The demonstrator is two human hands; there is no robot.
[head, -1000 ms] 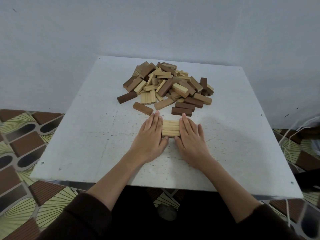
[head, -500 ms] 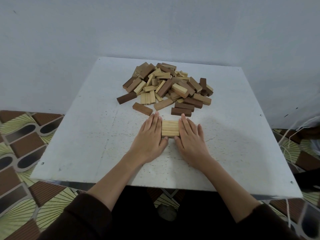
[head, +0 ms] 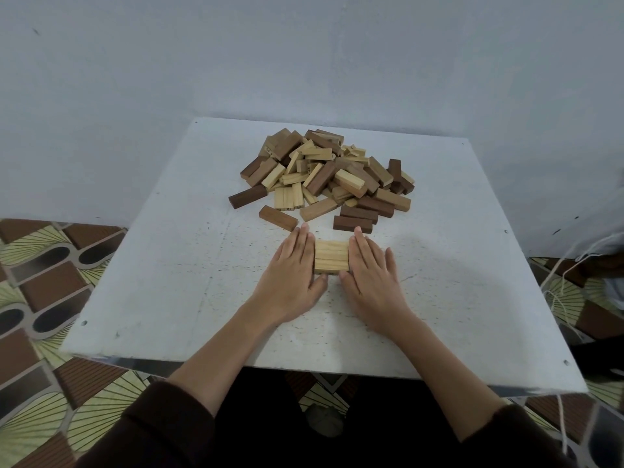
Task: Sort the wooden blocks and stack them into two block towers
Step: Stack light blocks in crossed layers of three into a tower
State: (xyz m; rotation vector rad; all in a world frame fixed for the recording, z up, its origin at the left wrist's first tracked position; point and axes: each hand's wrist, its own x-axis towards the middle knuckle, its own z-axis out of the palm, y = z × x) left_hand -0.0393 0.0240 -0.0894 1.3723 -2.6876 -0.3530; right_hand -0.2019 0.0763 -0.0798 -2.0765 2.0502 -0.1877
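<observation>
Wooden blocks (head: 324, 179) lie mostly in a mixed heap of light and dark pieces toward the far side of the white table (head: 162, 265). A small set of light blocks (head: 331, 256) sits apart from the heap, near the middle of the table, laid side by side in one flat layer (three pieces, as far as the seams show).

Step in hand, as judged from the layout: squaring up the first layer of the light tower. The dark tower is not yet begun; a loose dark block (head: 278, 217) and a second dark block (head: 352, 224) rest just this side of the heap, unsorted.

Hand state: the left hand (head: 290, 275) lies flat on the table with fingers straight and together, its inner edge pressed against the left ends of the light layer. The right hand (head: 373, 276) mirrors it on the right ends, fingers straight and slightly fanned. Neither hand curls round or lifts anything; both only press inward, with the layer between them.

Next move, as a judgement: release the layer without dragging it, then draw further light pieces from the heap and set them crosswise on top. The heap is loosely interlocked, so pieces should be lifted clear rather than pulled sideways, to avoid scattering blocks into the finished layer.
</observation>
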